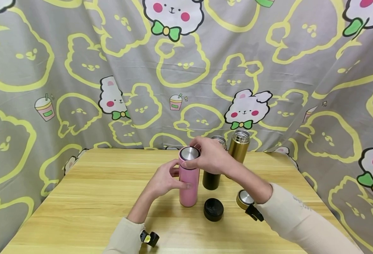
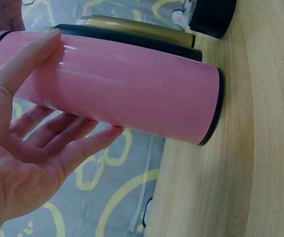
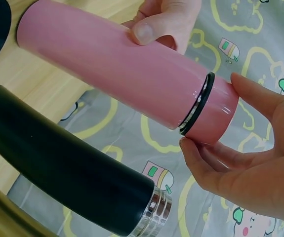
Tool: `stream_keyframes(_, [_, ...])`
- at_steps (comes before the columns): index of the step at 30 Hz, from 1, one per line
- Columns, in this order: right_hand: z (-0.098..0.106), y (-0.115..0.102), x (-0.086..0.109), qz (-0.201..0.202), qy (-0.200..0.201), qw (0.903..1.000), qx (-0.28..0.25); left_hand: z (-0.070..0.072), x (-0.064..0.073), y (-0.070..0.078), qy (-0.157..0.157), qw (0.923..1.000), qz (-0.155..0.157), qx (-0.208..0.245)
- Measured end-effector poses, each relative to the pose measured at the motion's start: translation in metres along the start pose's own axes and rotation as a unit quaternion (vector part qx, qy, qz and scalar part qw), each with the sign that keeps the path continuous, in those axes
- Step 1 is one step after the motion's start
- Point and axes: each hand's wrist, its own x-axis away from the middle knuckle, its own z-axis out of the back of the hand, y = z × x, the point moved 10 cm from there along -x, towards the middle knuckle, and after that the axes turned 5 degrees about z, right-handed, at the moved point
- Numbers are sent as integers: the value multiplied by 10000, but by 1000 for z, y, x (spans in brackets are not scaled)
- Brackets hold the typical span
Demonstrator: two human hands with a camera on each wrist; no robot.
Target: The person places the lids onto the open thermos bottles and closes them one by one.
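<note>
A pink thermos bottle (image 1: 189,195) stands upright on the wooden table. My left hand (image 1: 165,179) grips its body, thumb across the near side and fingers around the other. At the top, my right hand (image 1: 212,156) pinches the pink lid (image 3: 217,114) between thumb and fingers. A sliver of silvery neck shows between lid and body in the right wrist view, and the lid sits slightly tilted. Just behind is a black thermos bottle (image 3: 67,163), its metal threaded neck bare. A gold thermos bottle (image 1: 239,148), also uncapped, stands farther back.
On the table (image 1: 104,197) in front of the bottles lie a black lid (image 1: 213,210) and, to its right, a gold lid (image 1: 245,198) with a silver top. A patterned grey curtain (image 1: 135,70) hangs behind and at both sides of the table.
</note>
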Motion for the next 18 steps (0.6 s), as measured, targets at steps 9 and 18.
stream_keyframes(9, [-1,2,0,30,119,9999,68,0,1,1,7,10000,19,-46])
stream_keyframes(18, [2,-1,1,16,-283,9995,99,0,1,1,-24,10000,0,35])
